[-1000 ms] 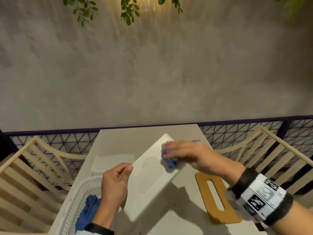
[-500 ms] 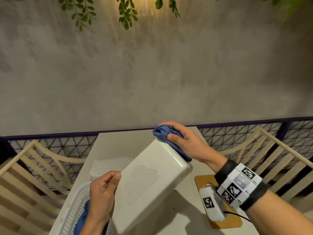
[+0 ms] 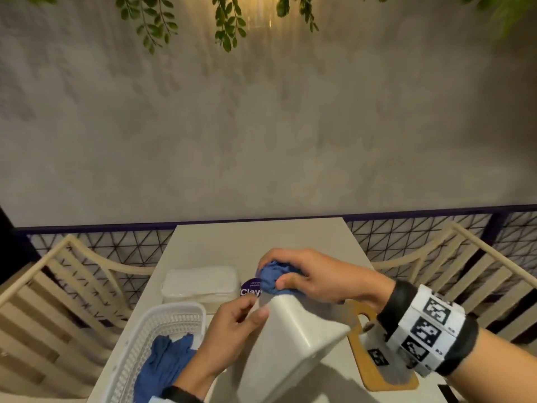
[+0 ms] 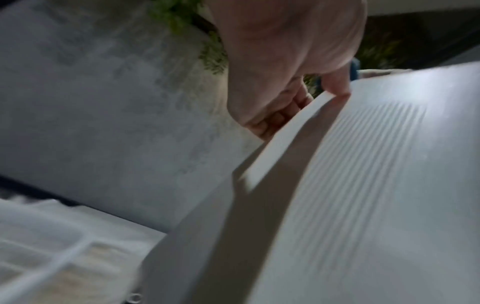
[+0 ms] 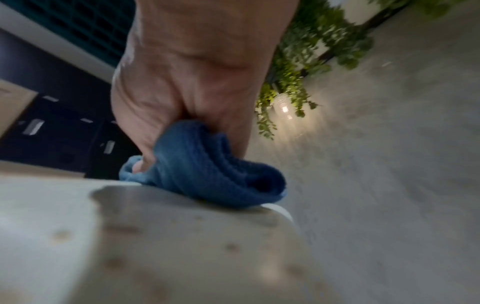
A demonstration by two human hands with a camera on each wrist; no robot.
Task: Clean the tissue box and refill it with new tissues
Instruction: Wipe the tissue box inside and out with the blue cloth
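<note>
Table (image 3: 255, 237): carrying my tilted box (image 3: 293, 344), lifted at centre.
Left hand (image 3: 232, 330): fingers pinching the box's upper rim, steadying.
Right hand (image 3: 313, 274): fingers clutching cloth (image 3: 273, 276); I'm rubbing firmly along the end.

Right wrist: black band (image 3: 453, 341), white checkered marker tags; left: black cuff (image 3: 180, 394)

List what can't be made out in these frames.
- Box opening: faces away in every view; inside unseen.
- Sticker text: head view, cut off by cloth and box.
- Left hand fingertips: behind box edge in left wrist view.
- Basket: only a blur in left wrist view.
- Box marks: blurred in right wrist view; dirt or holes, unclear.
</note>
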